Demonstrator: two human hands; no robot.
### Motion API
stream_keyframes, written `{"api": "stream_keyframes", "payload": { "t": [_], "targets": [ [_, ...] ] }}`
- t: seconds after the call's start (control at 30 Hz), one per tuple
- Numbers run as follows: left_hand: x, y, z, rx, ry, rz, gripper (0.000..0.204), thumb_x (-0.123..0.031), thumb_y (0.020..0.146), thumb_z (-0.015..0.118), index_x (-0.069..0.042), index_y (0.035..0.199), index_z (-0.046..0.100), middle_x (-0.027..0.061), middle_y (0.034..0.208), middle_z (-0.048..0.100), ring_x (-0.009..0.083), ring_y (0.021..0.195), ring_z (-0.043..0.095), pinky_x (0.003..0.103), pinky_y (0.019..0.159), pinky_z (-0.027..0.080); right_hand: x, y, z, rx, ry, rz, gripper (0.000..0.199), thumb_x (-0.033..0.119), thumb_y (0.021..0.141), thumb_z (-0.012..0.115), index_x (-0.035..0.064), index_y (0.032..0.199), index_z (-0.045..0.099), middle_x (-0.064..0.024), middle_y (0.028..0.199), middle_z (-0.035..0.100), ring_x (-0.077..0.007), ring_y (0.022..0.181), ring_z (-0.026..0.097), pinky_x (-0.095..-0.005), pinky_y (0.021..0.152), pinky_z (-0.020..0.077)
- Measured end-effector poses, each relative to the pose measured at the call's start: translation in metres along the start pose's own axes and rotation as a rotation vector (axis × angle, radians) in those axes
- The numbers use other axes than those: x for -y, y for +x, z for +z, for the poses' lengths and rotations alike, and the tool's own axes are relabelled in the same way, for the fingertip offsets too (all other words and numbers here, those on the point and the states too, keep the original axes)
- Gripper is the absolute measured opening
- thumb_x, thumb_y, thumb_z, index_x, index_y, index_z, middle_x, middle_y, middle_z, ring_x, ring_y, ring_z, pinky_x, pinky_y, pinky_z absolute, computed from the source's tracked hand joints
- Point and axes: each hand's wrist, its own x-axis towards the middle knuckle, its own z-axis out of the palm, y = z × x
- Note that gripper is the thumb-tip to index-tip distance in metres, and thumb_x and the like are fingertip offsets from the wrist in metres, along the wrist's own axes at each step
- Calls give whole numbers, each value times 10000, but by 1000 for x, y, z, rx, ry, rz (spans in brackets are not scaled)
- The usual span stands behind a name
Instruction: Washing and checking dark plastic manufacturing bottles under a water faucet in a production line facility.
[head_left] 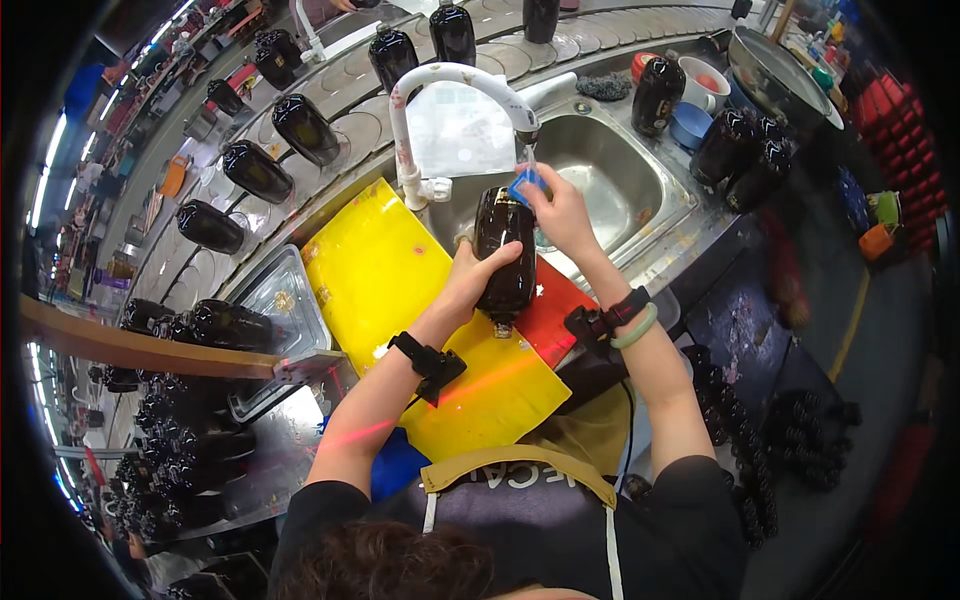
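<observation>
A dark, glossy glass bottle [506,262] lies over the near edge of the sink, its narrow neck pointing toward me. My left hand [478,277] is wrapped round its left side, thumb across the glass. Against the far end of the bottle, my right hand [562,208] pinches a small blue pad [524,186], partly hidden by the fingers. Just above that hand hangs the spout of a white curved faucet [400,130], with what looks like a thin stream of water coming down. The steel sink [640,170] extends to the right behind my right hand.
Yellow sheet [375,250] and red sheet [555,315] cover the near edge. Dark bottles stand along the conveyor [350,130] and beside the sink, including one bottle [658,95] near a blue bowl [691,124]. A clear tray [285,300] sits left, by a wooden bar [150,345].
</observation>
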Motion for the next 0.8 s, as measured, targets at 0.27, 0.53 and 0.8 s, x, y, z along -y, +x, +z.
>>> {"api": "stream_keyframes", "payload": {
  "t": [0.27,0.53,0.8],
  "targets": [
    [4,5,-6,4,-37,4,666,-294,810,802,24,1263,432,151,1048,637,213,852,692,339,733,588,-4,4,0,-46,-45,9,188,92,944,590,29,1115,636,-49,914,674,-97,804,606,-280,714,495],
    [2,9,-9,25,-13,-10,673,-294,822,783,9,1293,410,137,1029,637,209,835,691,341,715,592,-12,6,4,-89,55,0,153,90,952,579,21,1077,635,2,788,626,-78,580,508,-246,523,424],
    [-2,7,-7,64,13,-8,629,-304,815,789,12,1256,470,120,1012,647,187,825,680,324,720,579,0,-4,-1,-33,83,84,185,106,917,606,20,1076,644,-159,886,701,-235,780,678,-344,725,519]
  ]
}}
